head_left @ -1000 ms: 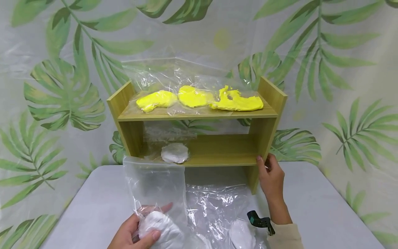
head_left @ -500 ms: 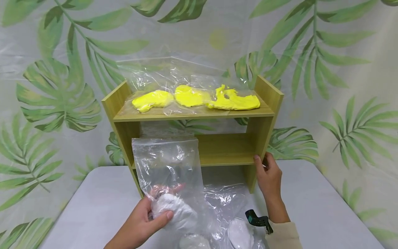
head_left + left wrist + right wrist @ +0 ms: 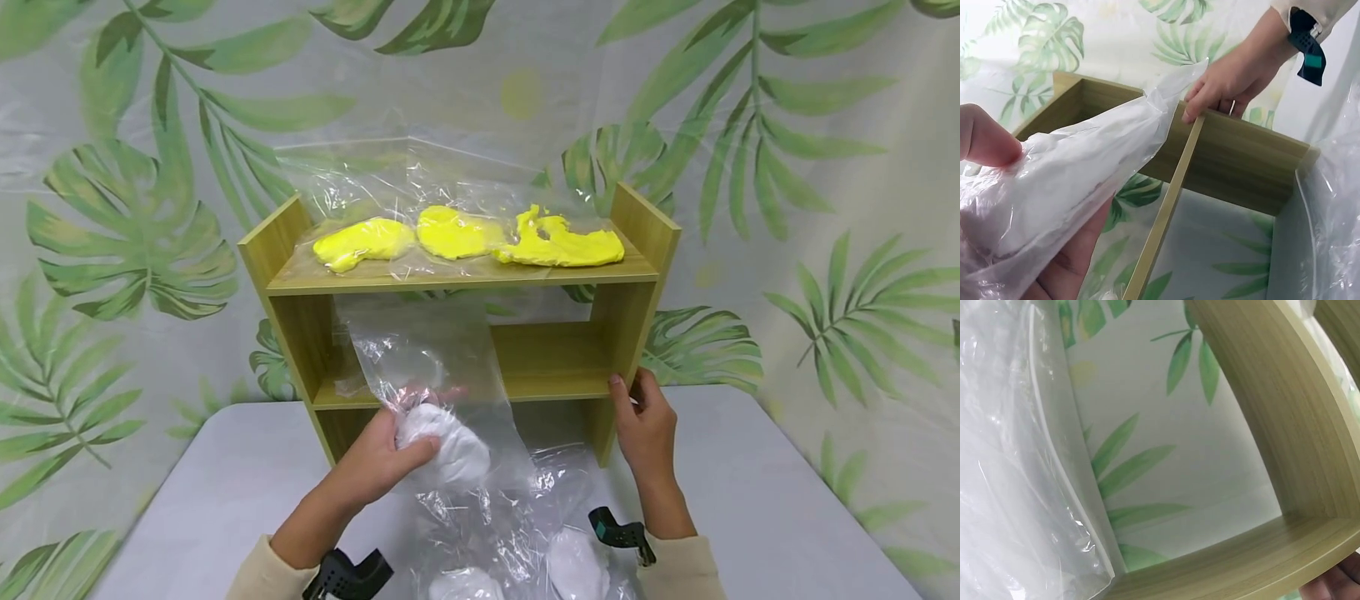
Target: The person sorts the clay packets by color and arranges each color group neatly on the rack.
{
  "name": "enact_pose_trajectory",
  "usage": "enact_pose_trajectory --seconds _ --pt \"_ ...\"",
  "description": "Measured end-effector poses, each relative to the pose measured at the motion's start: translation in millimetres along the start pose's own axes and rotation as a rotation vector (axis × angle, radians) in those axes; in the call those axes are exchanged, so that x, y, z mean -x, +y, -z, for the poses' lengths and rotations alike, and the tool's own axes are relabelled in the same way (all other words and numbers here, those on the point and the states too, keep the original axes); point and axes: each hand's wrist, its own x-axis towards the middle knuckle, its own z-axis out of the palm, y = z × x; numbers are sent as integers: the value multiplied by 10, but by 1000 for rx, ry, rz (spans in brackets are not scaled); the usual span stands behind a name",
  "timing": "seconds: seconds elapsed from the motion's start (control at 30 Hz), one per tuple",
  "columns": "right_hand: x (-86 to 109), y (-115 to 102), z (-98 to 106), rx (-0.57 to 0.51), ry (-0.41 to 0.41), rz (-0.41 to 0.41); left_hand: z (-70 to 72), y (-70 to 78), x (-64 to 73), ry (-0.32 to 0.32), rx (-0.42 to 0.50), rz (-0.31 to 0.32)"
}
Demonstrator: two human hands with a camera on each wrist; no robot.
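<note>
- Left hand (image 3: 378, 462) gripping a white lump (image 3: 444, 454) through its clear plastic bag (image 3: 431, 358), thumb curled over the near side, fingers wrapped behind.
- Lump held in front of the lower shelf board (image 3: 551, 367) of a wooden shelf unit (image 3: 645, 229), raised off the table (image 3: 217, 492); slack top of the bag rising above the hand, across the open lower compartment.
- In the left wrist view, thumb (image 3: 988, 140) and palm pressed against the wrinkled plastic, white lump (image 3: 1054, 194) filling the grip.
- Right hand (image 3: 645, 421) clasping the front right corner of the lower shelf board, fingers curled round the edge where it meets the right upright; same hold seen from the left wrist view (image 3: 1235, 78).
- Right wrist view showing only the underside of the wooden frame (image 3: 1272, 425) and a fold of clear plastic (image 3: 1016, 487); fingers barely seen at the bottom corner.
- Between the two hands, lower down, more crumpled clear plastic (image 3: 517, 508) on the table, with two further white lumps (image 3: 573, 562) inside, near the right wrist.
- Above both hands, on the top shelf, three yellow lumps (image 3: 558, 242) lying in a row in clear bags.
- Black wrist-worn cameras (image 3: 618, 533) on cream sleeves at both wrists.
- Behind the shelf unit, a leaf-patterned backdrop (image 3: 825, 208).
</note>
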Motion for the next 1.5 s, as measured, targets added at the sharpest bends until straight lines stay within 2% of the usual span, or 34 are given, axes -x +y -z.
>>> enact_pose_trajectory --seconds 0.23,0.37,0.47,0.6,0.73,1.0,1.23,1.33,1.5 --pt "11 6 0 1 0 4 0 3 -324 -22 -34 62" --pt "9 4 0 -1 1 7 -8 37 -477 18 -80 99" --pt "5 4 -2 0 2 15 -3 57 -582 72 -153 110" --pt "2 -1 -2 -3 4 20 25 50 -735 96 -226 106" --pt "3 -10 1 -3 6 21 66 29 -892 62 -207 106" --pt "1 -5 4 -4 -6 16 106 56 -1110 35 -167 206" --pt "6 21 1 -11 -7 -10 169 -3 -1202 47 -301 325" --pt "7 17 0 -15 -9 -11 200 -41 -1202 87 -323 371" --pt "-3 17 -7 -10 -12 -2 253 -46 -1140 194 -297 433"
